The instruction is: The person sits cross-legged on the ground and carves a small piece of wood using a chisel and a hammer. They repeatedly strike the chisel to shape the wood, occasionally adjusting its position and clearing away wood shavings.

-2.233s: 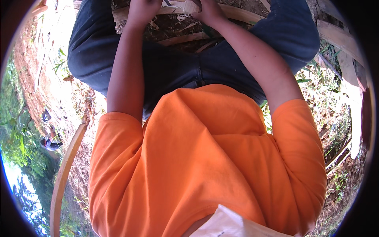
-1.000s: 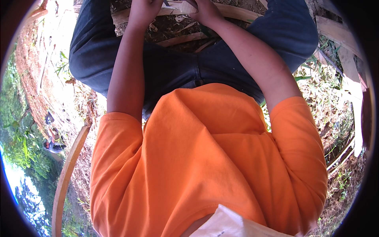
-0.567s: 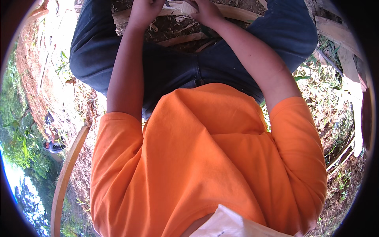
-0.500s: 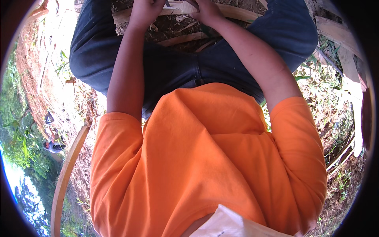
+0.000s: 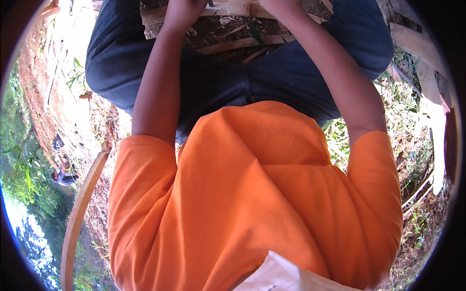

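Note:
My left hand is at the upper edge of the view, its fingers curled and partly cut off. A thin dark piece, perhaps part of a tool, shows beside it; its kind is unclear. To the right, my right hand also reaches the upper edge, with its fingers out of sight. Between the hands, a short pale wooden block lies across a long pale wooden strip. Both forearms pass over my dark trousers, and my legs are bent apart around the wood.
Another wooden strip lies on the ground between my legs, among shavings. Pale boards are at the right. A curved-looking wooden post stands at left. Farther off at left, a person is near green plants.
My right hand has moved right and up, away from the wooden block, and its fingers have left the view. My left hand has shifted slightly right and up.

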Motion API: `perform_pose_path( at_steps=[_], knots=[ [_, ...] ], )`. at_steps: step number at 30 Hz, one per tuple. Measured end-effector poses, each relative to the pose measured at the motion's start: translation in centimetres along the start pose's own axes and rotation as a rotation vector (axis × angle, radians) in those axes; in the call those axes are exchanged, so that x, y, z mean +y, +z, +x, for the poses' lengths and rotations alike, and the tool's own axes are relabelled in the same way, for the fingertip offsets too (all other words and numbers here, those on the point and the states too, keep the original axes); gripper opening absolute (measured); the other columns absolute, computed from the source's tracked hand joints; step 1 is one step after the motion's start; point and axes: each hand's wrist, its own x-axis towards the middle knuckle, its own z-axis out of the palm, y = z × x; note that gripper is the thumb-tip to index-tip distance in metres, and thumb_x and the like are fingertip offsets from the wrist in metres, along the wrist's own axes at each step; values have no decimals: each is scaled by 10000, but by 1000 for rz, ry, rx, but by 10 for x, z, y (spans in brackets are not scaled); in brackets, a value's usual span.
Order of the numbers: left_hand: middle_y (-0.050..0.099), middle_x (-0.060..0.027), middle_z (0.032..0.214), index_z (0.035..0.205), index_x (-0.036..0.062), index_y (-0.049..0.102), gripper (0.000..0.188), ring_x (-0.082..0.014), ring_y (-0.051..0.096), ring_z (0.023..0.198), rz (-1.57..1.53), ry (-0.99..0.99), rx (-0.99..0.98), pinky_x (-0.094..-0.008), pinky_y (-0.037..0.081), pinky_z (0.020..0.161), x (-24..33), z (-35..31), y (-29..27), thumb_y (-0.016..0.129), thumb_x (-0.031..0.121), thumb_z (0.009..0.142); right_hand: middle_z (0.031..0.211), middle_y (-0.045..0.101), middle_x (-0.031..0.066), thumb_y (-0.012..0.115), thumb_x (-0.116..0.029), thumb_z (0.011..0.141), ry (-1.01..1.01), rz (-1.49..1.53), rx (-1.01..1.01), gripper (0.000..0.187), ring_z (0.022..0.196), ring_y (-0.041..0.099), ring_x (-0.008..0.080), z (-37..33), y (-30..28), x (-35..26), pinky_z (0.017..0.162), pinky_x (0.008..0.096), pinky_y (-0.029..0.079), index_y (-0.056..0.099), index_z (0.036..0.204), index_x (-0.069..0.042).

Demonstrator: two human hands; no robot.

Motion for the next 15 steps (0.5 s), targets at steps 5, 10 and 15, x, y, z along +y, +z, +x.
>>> perform_pose_path(
  at_steps=[5, 10, 15],
  knots=[
    [677, -151, 778, 1037, -3, 602, 214, -136, 612, 714, 60, 4, 18, -369, 529, 673, -5, 2, 1, 753, 102, 926, 915, 680, 92, 554, -65, 1025, -78, -264, -293, 277, 813, 658, 129, -10, -41, -106, 743, 313, 498, 522, 1296, -16],
    [683, -150, 804, 1108, 7, 603, 266, -146, 632, 726, -53, 57, 25, -372, 539, 689, -11, 8, 7, 757, 108, 916, 919, 698, 102, 590, -70, 1003, -155, -363, -323, 278, 837, 682, 165, -12, -47, -100, 785, 329, 506, 543, 1276, -55],
    [686, -128, 794, 1122, 6, 597, 270, -144, 638, 721, -63, 37, -3, -369, 542, 677, -8, 5, 4, 749, 110, 924, 917, 705, 117, 599, -77, 998, -233, -489, -344, 279, 871, 703, 208, -13, -48, -88, 833, 353, 519, 564, 1273, -56]
  ],
)
